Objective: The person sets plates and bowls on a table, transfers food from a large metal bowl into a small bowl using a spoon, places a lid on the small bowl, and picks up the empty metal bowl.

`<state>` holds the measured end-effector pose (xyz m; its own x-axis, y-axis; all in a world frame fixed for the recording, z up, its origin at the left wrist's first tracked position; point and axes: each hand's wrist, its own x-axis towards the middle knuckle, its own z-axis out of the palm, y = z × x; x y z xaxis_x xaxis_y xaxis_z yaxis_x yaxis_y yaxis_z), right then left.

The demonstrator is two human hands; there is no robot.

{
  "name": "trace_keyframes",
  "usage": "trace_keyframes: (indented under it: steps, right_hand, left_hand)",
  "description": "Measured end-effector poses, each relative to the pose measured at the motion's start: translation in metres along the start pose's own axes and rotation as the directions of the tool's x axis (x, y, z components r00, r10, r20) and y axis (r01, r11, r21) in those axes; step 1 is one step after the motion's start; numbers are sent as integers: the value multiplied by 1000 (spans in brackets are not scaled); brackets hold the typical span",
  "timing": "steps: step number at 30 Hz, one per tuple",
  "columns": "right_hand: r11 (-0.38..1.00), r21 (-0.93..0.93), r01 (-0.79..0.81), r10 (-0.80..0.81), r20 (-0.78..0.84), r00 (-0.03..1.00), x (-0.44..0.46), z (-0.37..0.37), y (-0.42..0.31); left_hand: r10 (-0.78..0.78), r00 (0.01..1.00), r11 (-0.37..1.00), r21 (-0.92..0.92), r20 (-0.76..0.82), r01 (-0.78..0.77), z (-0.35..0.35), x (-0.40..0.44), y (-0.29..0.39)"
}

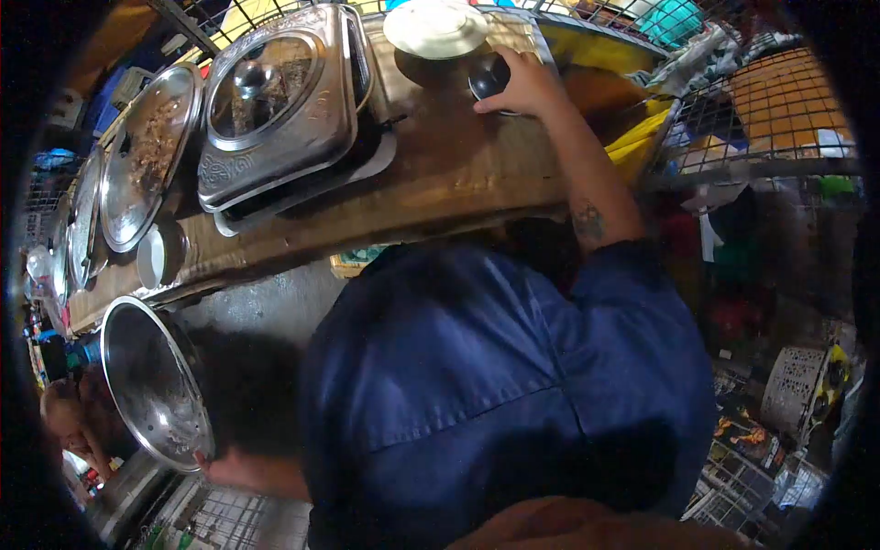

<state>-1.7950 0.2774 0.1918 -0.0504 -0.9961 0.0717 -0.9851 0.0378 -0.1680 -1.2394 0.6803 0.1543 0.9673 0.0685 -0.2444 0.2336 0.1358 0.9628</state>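
At the lower left, my left hand [234, 467] grips the rim of a large steel mixing bowl [188, 422]. The bowl is tipped on its side, its shiny inside facing me, with small bits stuck to it. My right hand [533, 87] reaches over the wooden table, its fingers curled around a small dark round object [489, 77]; its exact kind is not clear. A cream-coloured plate [436, 29] lies just beyond that hand. Left of it stands a rectangular steel food warmer [284, 170] with a glass window in its lid.
An oval lidded dish [154, 151] with brown food under its glass stands left of the warmer. A small white bowl [152, 257] sits near the table's front edge [367, 215]. Wire mesh [761, 101] borders the right side. Another person's arm [78, 426] shows at far left.
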Motion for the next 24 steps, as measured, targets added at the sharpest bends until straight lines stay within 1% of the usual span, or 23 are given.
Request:
trace_keyframes:
  steps: [2,3,4,5,6,7,8,9,10,11,15,17,18,20,21,22,23,24]
  right_hand:
    - [992,105,76,-70,-56,996,3,2,7]
    - [991,109,81,-76,-48,996,1,-4,10]
    - [940,321,120,-106,-61,993,-3,-16,13]
    - [842,517,151,-129,-80,988,-6,-22,18]
    - [840,521,152,-133,-75,988,-6,-21,29]
    - [634,773,35,-36,-16,999,-3,-20,43]
    - [351,933,-81,40,72,997,0,-19,59]
    - [348,934,-83,40,74,996,4,-17,80]
    - [65,984,-164,-32,167,986,8,-14,102]
    - [-216,942,-255,-125,233,965,7,-15,108]
    - [-264,940,-215,-141,183,973,5,-12,117]
    - [-150,954,-258,-197,227,954,4,-15,115]
    - [-153,954,-259,-200,227,953,2,-17,110]
    - [104,986,-127,-61,134,989,-1,-22,87]
    - [101,987,-127,-64,133,989,-2,-22,77]
    - [376,926,-27,-114,75,991,-3,-22,66]
    - [613,786,86,-179,32,983,-2,-20,57]
    - [610,787,89,-184,31,983,0,-16,49]
  left_hand:
    - [-9,1000,1000,5,7,9,-2,-7,1]
    - [-10,1000,1000,10,14,10,-3,-9,2]
    - [-12,1000,1000,4,26,11,-1,-8,2]
    - [-21,999,1000,-11,44,22,5,-3,8]
    - [-31,998,999,-14,62,32,9,1,11]
    - [-52,995,998,-28,89,55,17,9,16]
    - [-68,989,996,-46,129,74,29,22,24]
    - [-94,982,993,-53,165,104,39,32,28]
    - [-110,976,991,-54,189,123,45,37,32]
    - [-123,971,989,-53,205,137,48,40,34]
    - [-152,961,985,-40,233,166,49,38,35]
    - [-160,958,984,-35,238,173,47,37,37]
    - [-159,958,985,-35,239,172,46,34,36]
    - [-166,956,983,-42,242,181,45,36,37]
    - [-165,956,983,-40,242,180,44,35,37]
    - [-167,955,982,-43,243,183,42,35,38]
    - [-167,955,982,-46,244,184,40,33,37]
    - [-172,954,981,-50,244,190,39,31,36]
